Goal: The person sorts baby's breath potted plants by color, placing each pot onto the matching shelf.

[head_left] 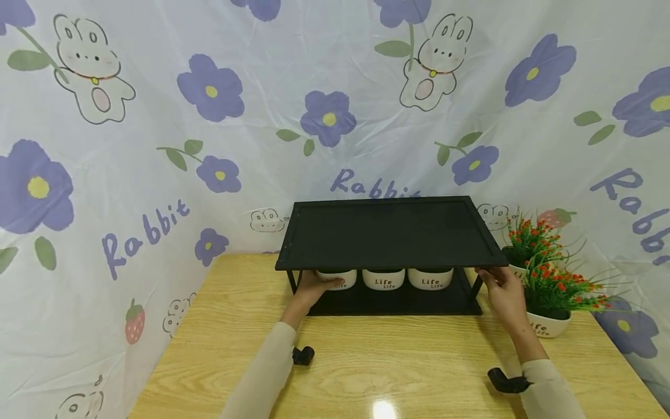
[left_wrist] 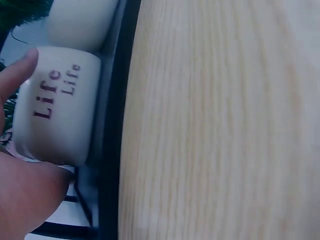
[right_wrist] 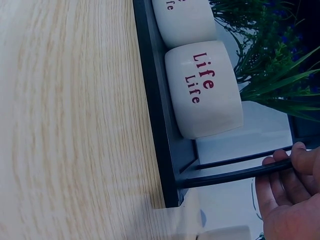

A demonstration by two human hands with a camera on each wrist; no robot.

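A black two-tier rack [head_left: 389,233] stands on the table against the back cloth. Three white plant pots lettered "Life" sit in a row on its lower shelf: the left pot [head_left: 349,274], the middle pot [head_left: 384,279] and the right pot [head_left: 430,279]. My left hand [head_left: 312,287] holds the left pot, its thumb across the front and the other fingers mostly hidden at the pot's side. At the rack's right front corner, my right hand [head_left: 506,292] grips the dark post [right_wrist: 230,176] just beneath the top board. Green leaves [right_wrist: 275,85] rise from the pots in the right wrist view.
Right of the rack, two more white pots hold red-flowered plants; the nearer plant [head_left: 557,285] stands close to my right forearm. A printed rabbit-and-flower cloth [head_left: 330,70] hangs behind the wooden table [head_left: 366,361].
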